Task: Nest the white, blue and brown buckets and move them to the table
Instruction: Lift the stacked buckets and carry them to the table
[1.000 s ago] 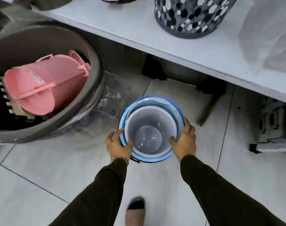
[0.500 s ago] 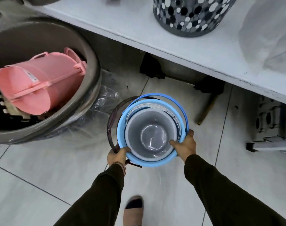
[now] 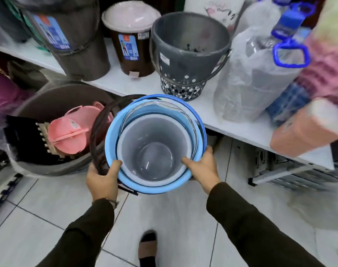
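Observation:
The three buckets are nested and held up off the floor in front of me. The white bucket (image 3: 154,149) sits innermost, inside the blue bucket (image 3: 114,132). Of the brown bucket (image 3: 98,128), only the dark rim and handle show at the left. My left hand (image 3: 103,178) grips the near-left rims, thumb over the blue edge. My right hand (image 3: 201,168) grips the near-right rims, thumb inside the white bucket. The white table (image 3: 231,122) runs just beyond the stack.
On the table stand two brown bins (image 3: 81,45), a grey dotted bucket (image 3: 189,53), plastic-wrapped goods (image 3: 255,78) and an orange pack (image 3: 307,130). A big grey tub (image 3: 54,168) holding a pink bucket (image 3: 71,130) sits on the floor at left. My foot (image 3: 147,247) is below.
Both hands have lifted the nested buckets from the floor up to about table height. My view has tilted up, bringing the tabletop items into sight.

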A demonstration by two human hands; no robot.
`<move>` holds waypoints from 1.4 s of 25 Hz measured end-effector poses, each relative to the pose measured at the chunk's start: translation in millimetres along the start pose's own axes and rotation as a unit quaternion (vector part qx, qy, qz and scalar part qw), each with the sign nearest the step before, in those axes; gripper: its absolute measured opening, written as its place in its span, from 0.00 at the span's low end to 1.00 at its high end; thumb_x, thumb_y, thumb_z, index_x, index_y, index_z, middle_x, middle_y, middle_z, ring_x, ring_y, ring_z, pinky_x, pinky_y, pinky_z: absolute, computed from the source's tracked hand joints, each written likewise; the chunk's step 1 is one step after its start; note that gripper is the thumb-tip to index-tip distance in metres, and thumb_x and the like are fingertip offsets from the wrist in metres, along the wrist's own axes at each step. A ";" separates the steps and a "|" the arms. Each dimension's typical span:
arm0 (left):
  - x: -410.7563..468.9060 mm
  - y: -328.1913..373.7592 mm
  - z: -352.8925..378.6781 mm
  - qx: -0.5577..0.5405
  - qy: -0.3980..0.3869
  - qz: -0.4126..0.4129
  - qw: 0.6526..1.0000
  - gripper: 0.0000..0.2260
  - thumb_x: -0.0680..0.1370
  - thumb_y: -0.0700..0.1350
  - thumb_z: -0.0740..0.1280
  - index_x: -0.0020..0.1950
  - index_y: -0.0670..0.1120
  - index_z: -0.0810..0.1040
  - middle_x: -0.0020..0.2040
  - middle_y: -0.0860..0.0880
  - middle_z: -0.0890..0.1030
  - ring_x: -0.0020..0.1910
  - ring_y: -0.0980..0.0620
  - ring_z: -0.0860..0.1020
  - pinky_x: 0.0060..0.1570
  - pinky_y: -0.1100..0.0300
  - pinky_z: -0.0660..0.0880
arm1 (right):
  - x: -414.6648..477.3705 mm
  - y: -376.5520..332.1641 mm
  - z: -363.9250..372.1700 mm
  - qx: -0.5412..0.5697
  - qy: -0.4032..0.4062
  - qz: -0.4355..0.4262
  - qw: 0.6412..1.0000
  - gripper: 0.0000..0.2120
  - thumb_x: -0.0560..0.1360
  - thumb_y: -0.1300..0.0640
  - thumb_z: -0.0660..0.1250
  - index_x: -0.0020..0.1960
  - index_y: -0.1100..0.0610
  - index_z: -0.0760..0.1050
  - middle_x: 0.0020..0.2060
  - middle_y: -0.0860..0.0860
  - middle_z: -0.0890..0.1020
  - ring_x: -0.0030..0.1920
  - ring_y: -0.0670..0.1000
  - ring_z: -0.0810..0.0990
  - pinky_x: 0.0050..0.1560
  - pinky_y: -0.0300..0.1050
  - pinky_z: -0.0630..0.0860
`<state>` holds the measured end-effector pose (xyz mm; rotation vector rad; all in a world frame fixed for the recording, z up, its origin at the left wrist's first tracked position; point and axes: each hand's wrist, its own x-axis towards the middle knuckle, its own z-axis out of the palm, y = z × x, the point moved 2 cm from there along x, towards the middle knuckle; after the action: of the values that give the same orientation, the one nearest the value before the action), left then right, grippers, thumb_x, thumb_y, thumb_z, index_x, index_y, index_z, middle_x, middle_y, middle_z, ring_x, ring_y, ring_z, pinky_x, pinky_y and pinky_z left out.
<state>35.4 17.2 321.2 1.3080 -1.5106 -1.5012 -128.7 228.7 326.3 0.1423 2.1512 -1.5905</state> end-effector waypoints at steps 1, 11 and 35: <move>-7.3 33.8 -6.7 -0.020 -0.006 0.024 1.000 0.14 0.72 0.41 0.74 0.57 0.42 0.80 0.47 0.46 0.83 0.35 0.64 0.80 0.40 0.69 0.79 | -13.5 -33.5 -9.3 -0.002 -0.004 -0.027 1.000 0.23 0.69 0.61 0.76 0.56 0.51 0.67 0.43 0.50 0.81 0.37 0.50 0.84 0.25 0.42 0.80; -4.1 360.6 16.3 -0.183 -0.131 0.150 0.963 0.22 0.67 0.49 0.76 0.59 0.44 0.81 0.52 0.46 0.86 0.51 0.48 0.84 0.52 0.53 0.80 | -69.1 -360.5 -99.7 -0.060 0.110 -0.216 0.968 0.27 0.61 0.50 0.77 0.55 0.49 0.68 0.43 0.43 0.83 0.43 0.48 0.84 0.44 0.53 0.84; 191.9 288.7 296.9 0.226 -0.107 -0.082 0.965 0.25 0.68 0.50 0.77 0.58 0.36 0.80 0.59 0.33 0.80 0.58 0.36 0.79 0.62 0.47 0.75 | 233.1 -370.9 -73.9 -0.322 0.109 -0.014 0.940 0.36 0.66 0.48 0.79 0.62 0.64 0.64 0.57 0.64 0.80 0.59 0.65 0.79 0.59 0.54 0.76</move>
<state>-359.8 -101.4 516.5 1.5990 -2.0145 -1.4901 -486.4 133.0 572.0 0.0784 2.7363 -0.8359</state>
